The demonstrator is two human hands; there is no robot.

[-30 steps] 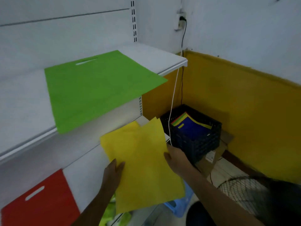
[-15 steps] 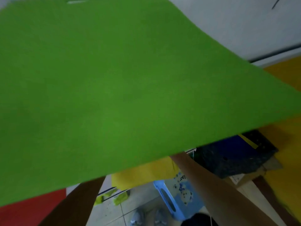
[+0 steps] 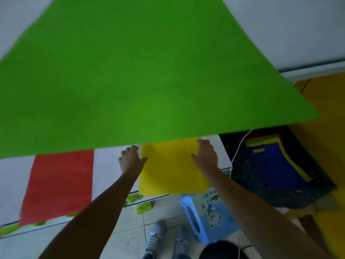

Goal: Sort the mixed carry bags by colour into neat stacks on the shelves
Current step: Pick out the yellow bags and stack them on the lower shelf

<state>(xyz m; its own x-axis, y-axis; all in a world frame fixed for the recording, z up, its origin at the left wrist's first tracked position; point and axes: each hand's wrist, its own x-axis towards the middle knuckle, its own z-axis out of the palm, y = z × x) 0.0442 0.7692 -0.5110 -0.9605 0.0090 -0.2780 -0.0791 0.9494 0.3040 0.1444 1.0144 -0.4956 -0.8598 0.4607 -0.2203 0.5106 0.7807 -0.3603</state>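
A yellow bag (image 3: pixel 170 169) lies flat on the lower white shelf (image 3: pixel 110 171), its near edge hanging slightly over the front. My left hand (image 3: pixel 130 158) rests at the bag's left edge, thumb on the yellow fabric and fingers on the shelf. My right hand (image 3: pixel 206 156) presses flat on the bag's far right corner. A red bag (image 3: pixel 59 182) lies on the same shelf to the left. A green bag (image 3: pixel 141 75) on the upper shelf overhangs and fills most of the view, hiding the far part of the lower shelf.
A black crate (image 3: pixel 280 176) holding blue, yellow, green and red bags stands on the floor at the right. A blue plastic stool (image 3: pixel 207 214) sits below the shelf edge. Green scraps (image 3: pixel 142 207) lie under the shelf. My shoes (image 3: pixel 155 238) are on the tiled floor.
The yellow bag went from held in the air before the shelves to lying flat on the lower shelf under both hands. My head moved in under the green bag.
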